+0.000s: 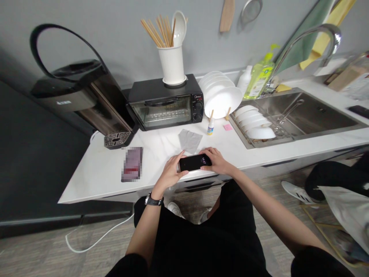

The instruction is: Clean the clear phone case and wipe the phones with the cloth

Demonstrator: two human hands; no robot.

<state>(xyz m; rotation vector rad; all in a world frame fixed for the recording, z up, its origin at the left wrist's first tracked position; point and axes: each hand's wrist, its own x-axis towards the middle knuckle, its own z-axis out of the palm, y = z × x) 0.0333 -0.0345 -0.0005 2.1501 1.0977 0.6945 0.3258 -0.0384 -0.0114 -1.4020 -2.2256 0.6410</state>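
Observation:
A black phone (191,162) lies flat near the counter's front edge, its screen showing 14:47. My left hand (170,171), with a watch on the wrist, grips its left end between thumb and fingers. At the other end, my right hand (215,161) holds it the same way. Just behind the phone is a grey cloth (190,141). A small white bottle (210,127) with a blue and yellow label stands beyond my right hand, and a pink slip (227,127) lies beside it.
Behind stands a toaster oven (167,107) bearing a utensil holder (172,65). A dispenser machine (92,100) and a blurred flat item (132,164) are at left. White plates (220,102), a soap bottle (259,79) and a sink (311,115) with bowls are at right. Another person's shoe (296,192) shows lower right.

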